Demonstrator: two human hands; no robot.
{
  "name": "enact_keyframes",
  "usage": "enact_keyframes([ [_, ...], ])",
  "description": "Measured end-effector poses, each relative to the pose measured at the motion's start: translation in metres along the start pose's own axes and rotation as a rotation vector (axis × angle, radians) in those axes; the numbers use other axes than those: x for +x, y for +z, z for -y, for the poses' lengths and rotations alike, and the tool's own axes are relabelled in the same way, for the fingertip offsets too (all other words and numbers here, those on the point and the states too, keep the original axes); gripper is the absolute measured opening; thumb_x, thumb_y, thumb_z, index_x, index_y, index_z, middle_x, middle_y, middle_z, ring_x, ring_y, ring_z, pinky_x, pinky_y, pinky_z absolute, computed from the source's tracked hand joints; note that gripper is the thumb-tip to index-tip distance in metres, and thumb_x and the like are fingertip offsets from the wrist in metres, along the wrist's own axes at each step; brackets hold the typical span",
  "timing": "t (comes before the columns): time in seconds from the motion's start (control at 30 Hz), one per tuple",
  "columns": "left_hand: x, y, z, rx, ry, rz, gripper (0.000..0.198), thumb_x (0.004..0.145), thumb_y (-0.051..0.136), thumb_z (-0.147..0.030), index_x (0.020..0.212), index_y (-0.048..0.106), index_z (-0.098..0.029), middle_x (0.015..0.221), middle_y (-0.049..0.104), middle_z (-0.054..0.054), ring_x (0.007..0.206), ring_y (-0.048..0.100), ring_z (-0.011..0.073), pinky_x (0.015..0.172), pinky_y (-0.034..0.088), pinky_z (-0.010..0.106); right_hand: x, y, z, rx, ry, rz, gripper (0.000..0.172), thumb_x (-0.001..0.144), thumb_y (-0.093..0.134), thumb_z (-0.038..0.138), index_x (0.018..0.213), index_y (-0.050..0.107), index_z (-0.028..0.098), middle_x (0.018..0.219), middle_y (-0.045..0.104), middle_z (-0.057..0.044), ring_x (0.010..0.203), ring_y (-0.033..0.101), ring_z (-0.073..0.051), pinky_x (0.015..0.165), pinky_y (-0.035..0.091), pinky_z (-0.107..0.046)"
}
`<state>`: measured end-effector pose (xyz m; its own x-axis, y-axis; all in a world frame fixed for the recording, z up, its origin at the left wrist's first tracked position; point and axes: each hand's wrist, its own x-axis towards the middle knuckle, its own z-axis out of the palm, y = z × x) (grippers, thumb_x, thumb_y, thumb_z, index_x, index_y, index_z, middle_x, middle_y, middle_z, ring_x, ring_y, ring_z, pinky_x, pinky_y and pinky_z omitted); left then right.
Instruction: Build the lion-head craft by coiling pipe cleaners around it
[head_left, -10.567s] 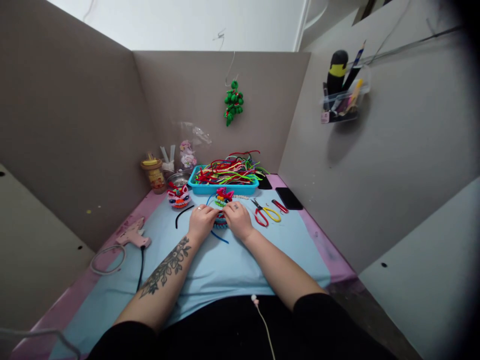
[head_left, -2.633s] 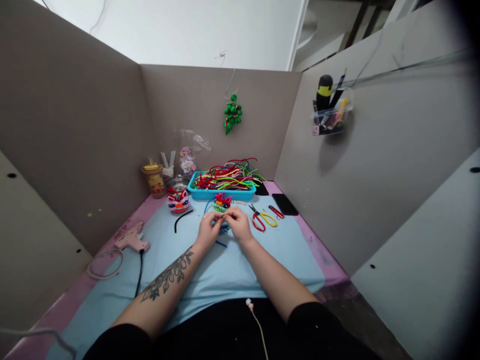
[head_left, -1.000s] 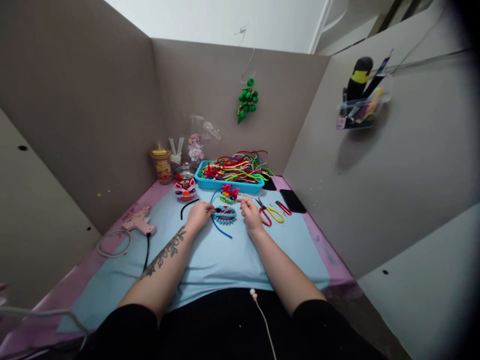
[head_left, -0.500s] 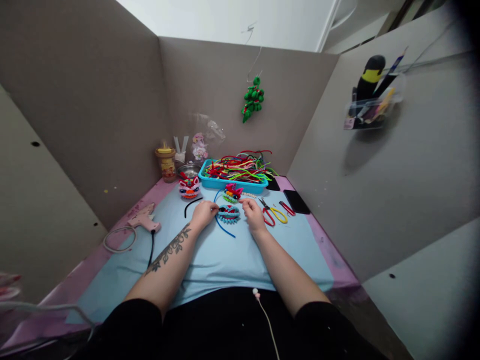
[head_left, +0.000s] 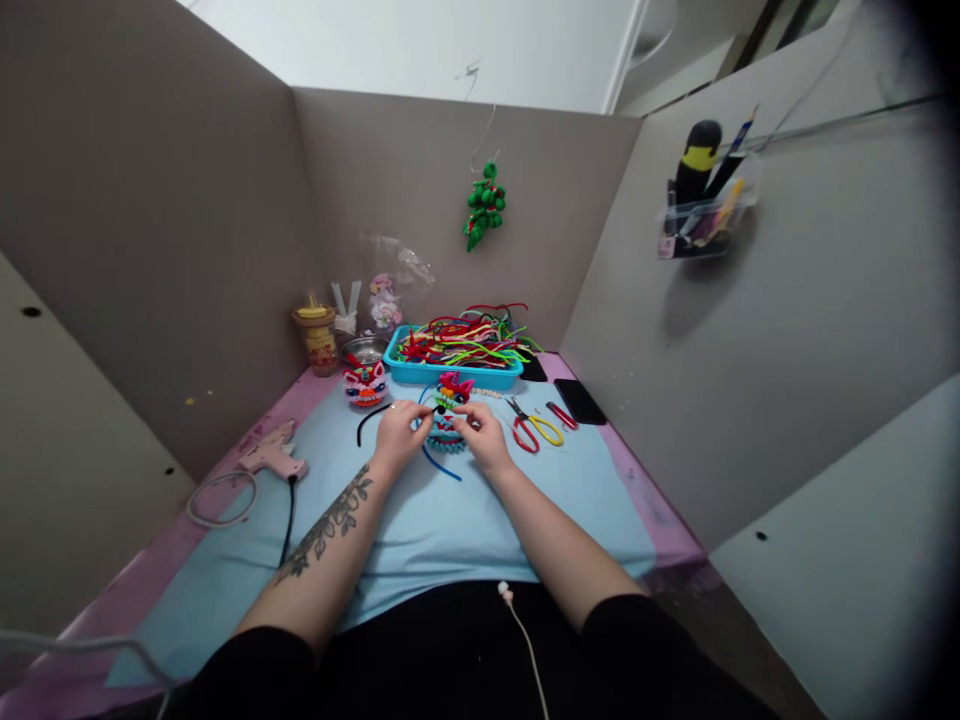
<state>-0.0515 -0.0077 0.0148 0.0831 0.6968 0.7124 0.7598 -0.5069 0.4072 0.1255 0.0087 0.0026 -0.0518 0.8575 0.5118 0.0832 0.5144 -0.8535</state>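
Note:
My left hand [head_left: 396,432] and my right hand [head_left: 482,436] meet over a blue and red pipe-cleaner piece [head_left: 445,437] lying on the light blue mat [head_left: 450,520]. Both hands pinch a thin black pipe cleaner [head_left: 379,413] whose tip shows as a small black end between the fingertips; its other end curves left onto the mat. A blue pipe cleaner [head_left: 441,466] trails out from under the piece. A colourful pipe-cleaner figure [head_left: 451,388] stands just behind the hands.
A turquoise tray [head_left: 448,372] of several pipe cleaners sits at the back. Red-and-yellow scissors [head_left: 534,428], a red tool [head_left: 561,414] and a black phone [head_left: 578,400] lie right. A lion-head figure [head_left: 364,382], jar [head_left: 318,338] and pink glue gun [head_left: 271,458] stand left. Cardboard walls enclose the desk.
My hands were apart on either side of the blue and red piece; now they have closed together above it, pinching the black pipe cleaner's end. The camera view shifted slightly.

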Motion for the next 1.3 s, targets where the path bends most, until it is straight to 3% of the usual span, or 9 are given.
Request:
enact_keyframes([
  [0.23,-0.003,0.008,-0.014,0.006,0.046,0.011,0.013,0.083,0.053,-0.025,0.077,0.064,-0.021,0.073,0.063,0.004,0.076,0.057,0.0187,0.075,0.042,0.031,0.002,0.015,-0.007,0.094,0.055,-0.012,0.018,0.07,0.066,0.035,0.076,0.065,0.018,0.081,0.059,-0.001,0.067,0.05,-0.012,0.067,0.045,-0.026],
  [0.63,-0.001,0.006,-0.015,-0.015,0.108,0.036,0.012,0.082,0.053,-0.023,0.082,0.064,-0.019,0.079,0.065,0.005,0.08,0.058,0.0188,0.078,0.042,0.033,0.002,0.009,0.001,0.046,0.027,-0.022,0.016,0.071,0.062,0.034,0.068,0.059,0.018,0.076,0.056,0.0,0.07,0.05,-0.014,0.069,0.042,-0.026],
  [0.7,0.0,0.005,-0.016,-0.084,0.065,0.031,0.013,0.08,0.055,-0.023,0.089,0.064,-0.019,0.086,0.066,0.006,0.085,0.058,0.0195,0.081,0.043,0.034,0.003,0.007,0.002,0.028,0.007,-0.02,0.015,0.071,0.061,0.033,0.066,0.059,0.019,0.075,0.055,0.0,0.069,0.05,-0.014,0.069,0.042,-0.026],
  [0.8,0.003,0.005,-0.015,-0.266,-0.146,0.021,0.022,0.078,0.056,-0.028,0.097,0.063,-0.017,0.092,0.067,0.006,0.084,0.059,0.0185,0.078,0.045,0.031,0.003,0.004,0.001,0.02,0.019,-0.02,0.015,0.07,0.062,0.032,0.065,0.06,0.018,0.074,0.055,0.0,0.068,0.05,-0.014,0.068,0.041,-0.027],
  [0.9,0.005,0.008,-0.011,-0.483,-0.377,0.124,0.027,0.077,0.056,-0.038,0.087,0.064,-0.014,0.08,0.068,0.005,0.072,0.06,0.0171,0.069,0.047,0.028,0.004,0.002,-0.002,0.023,0.069,-0.009,0.015,0.068,0.063,0.032,0.063,0.059,0.018,0.072,0.055,0.0,0.068,0.05,-0.014,0.067,0.041,-0.027],
  [0.97,0.004,0.011,-0.009,-0.6,-0.44,0.217,0.031,0.074,0.06,-0.043,0.08,0.064,-0.013,0.072,0.067,0.005,0.067,0.061,0.0167,0.066,0.047,0.028,0.004,0.002,-0.003,0.017,0.088,0.005,0.015,0.068,0.062,0.032,0.063,0.059,0.019,0.07,0.055,0.001,0.067,0.05,-0.014,0.067,0.042,-0.027],
  [1.13,0.0,0.02,-0.006,-0.676,-0.449,0.283,0.033,0.068,0.069,-0.041,0.084,0.065,-0.012,0.072,0.068,0.005,0.065,0.062,0.0167,0.063,0.047,0.026,0.003,0.004,-0.004,-0.044,0.041,0.039,0.014,0.069,0.061,0.031,0.063,0.058,0.019,0.069,0.053,0.001,0.067,0.05,-0.014,0.066,0.042,-0.027],
  [1.3,-0.001,0.018,-0.003,-0.363,-0.276,0.274,0.021,0.078,0.061,-0.032,0.085,0.068,-0.015,0.079,0.07,0.005,0.067,0.06,0.0164,0.066,0.046,0.027,0.001,0.001,-0.004,-0.226,-0.095,0.116,0.012,0.073,0.056,0.027,0.064,0.057,0.019,0.075,0.054,-0.001,0.07,0.052,-0.015,0.068,0.044,-0.028],
])
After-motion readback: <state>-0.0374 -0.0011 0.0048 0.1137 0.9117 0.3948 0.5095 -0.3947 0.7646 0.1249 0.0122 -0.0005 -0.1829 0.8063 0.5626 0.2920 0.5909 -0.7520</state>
